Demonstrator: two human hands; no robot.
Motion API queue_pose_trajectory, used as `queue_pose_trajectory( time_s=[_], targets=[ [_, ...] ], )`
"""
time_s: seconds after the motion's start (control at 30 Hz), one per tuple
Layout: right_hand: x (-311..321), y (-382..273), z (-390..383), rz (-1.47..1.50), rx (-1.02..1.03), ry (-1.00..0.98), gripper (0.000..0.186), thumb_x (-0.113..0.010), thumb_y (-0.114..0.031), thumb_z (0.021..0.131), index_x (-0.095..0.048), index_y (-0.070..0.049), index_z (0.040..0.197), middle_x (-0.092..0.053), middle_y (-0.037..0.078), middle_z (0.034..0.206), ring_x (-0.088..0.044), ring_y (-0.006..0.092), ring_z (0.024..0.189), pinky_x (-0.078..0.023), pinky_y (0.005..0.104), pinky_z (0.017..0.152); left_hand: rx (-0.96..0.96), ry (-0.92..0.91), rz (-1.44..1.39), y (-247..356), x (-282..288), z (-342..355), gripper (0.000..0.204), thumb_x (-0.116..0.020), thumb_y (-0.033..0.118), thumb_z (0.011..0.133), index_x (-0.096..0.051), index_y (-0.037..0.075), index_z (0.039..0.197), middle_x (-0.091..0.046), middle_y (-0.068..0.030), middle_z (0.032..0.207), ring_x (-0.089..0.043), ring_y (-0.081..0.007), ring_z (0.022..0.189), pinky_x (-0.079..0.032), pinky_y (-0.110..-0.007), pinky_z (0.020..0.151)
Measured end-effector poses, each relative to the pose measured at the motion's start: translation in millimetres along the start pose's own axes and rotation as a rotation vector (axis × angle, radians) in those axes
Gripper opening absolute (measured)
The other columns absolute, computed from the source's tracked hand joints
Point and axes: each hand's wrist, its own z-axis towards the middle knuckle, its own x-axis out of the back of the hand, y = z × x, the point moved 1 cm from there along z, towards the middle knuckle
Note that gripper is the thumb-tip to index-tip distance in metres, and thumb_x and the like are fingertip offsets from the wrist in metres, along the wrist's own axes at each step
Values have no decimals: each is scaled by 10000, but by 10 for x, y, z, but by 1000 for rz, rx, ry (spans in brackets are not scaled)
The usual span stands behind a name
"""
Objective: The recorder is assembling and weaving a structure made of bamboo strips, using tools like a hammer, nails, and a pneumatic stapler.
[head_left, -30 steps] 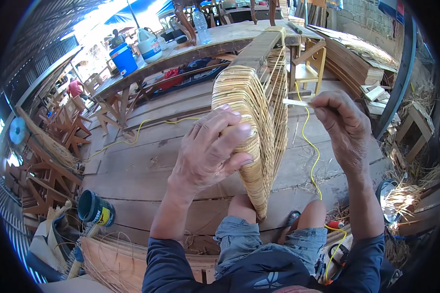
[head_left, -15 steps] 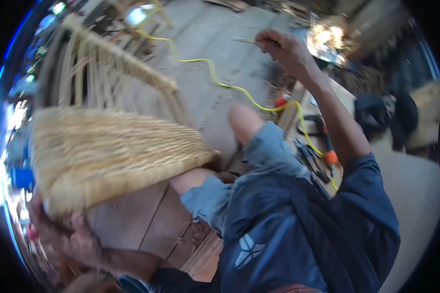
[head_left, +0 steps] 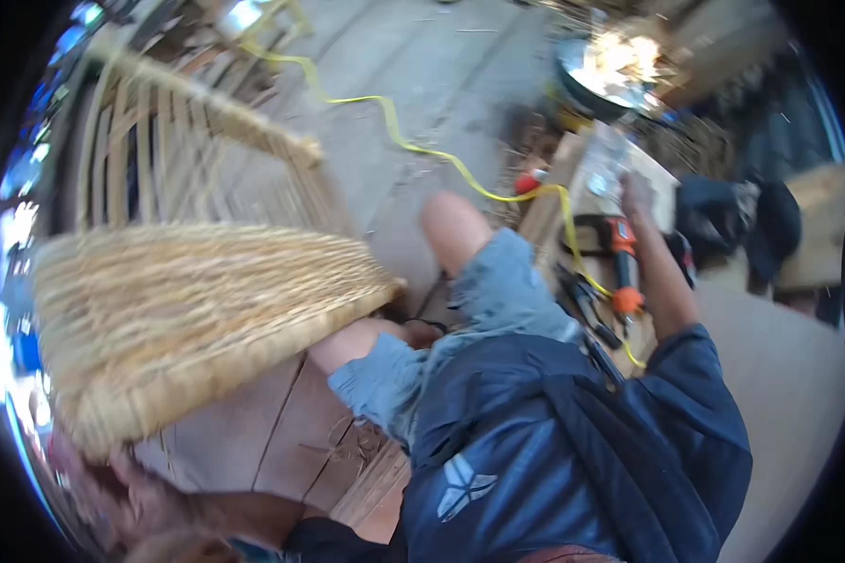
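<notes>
A woven straw chair [head_left: 216,291] lies tipped across my left side, its seat edge against my left knee. My left hand [head_left: 127,497] is at the seat's lower corner, fingers and thumb closed around it, partly blurred. At the right, my right hand [head_left: 637,195] is low over a wooden board [head_left: 662,178], beside a clear plastic container or bag [head_left: 606,164]. Its fingers are blurred, and whether they hold anything does not show. Just below that hand lies an orange and black power tool [head_left: 622,235].
A yellow cord [head_left: 413,145] winds across the tiled floor [head_left: 347,42] to the tools. Dark-handled hand tools [head_left: 587,310] lie near my right thigh. A dark round basin [head_left: 587,84] stands beyond the board. Dark caps [head_left: 770,225] lie farther right. Fibre scraps [head_left: 343,450] litter the floor.
My right hand has come down and right to the board; the thin metal-tipped rod it held no longer shows. The chair and my left hand have shifted slightly down and left in the view.
</notes>
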Motion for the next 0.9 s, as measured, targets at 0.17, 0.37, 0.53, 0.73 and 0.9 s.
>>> queue_pose_trajectory(
  time_s=[0.17,0.37,0.53,0.73,0.9],
  targets=[
    [761,-1155,464,248,266,87,298,-506,-11,777,-621,-51,1050,-599,134,1091,-546,304,1051,-443,391,902,25,53,-473,184,-237,-30,512,-779,90,694,-506,48,1126,-534,-179,1208,-499,-343,1145,-381,-486,983],
    [2683,-3659,-6,1214,888,5,332,-512,93,769,-583,-13,1075,-555,137,1144,-520,268,1107,-393,324,939,-11,233,-593,291,-305,-101,558,-823,179,655,-470,74,1074,-559,-147,1168,-492,-366,1165,-377,-504,991],
    [3871,-4662,-451,1412,1495,-29,288,-616,46,739,-600,-38,1014,-613,97,971,-604,236,910,-475,327,785,13,109,-491,335,-177,113,556,-831,171,621,-502,62,1055,-578,-127,1082,-556,-326,1052,-433,-448,945],
    [4034,-5108,-524,1582,1635,-173,214,-590,58,791,-600,-53,974,-610,61,899,-602,197,851,-485,293,734,-37,41,-429,276,-185,185,519,-824,202,616,-539,72,1030,-571,-103,1068,-554,-309,1013,-459,-415,879],
    [3997,-5175,-505,1549,1684,-153,218,-615,40,782,-606,-62,974,-611,58,900,-603,201,863,-490,302,749,-30,49,-475,220,-215,152,509,-826,190,599,-552,82,1015,-556,-90,1090,-520,-303,1046,-432,-420,901]
  ],
)
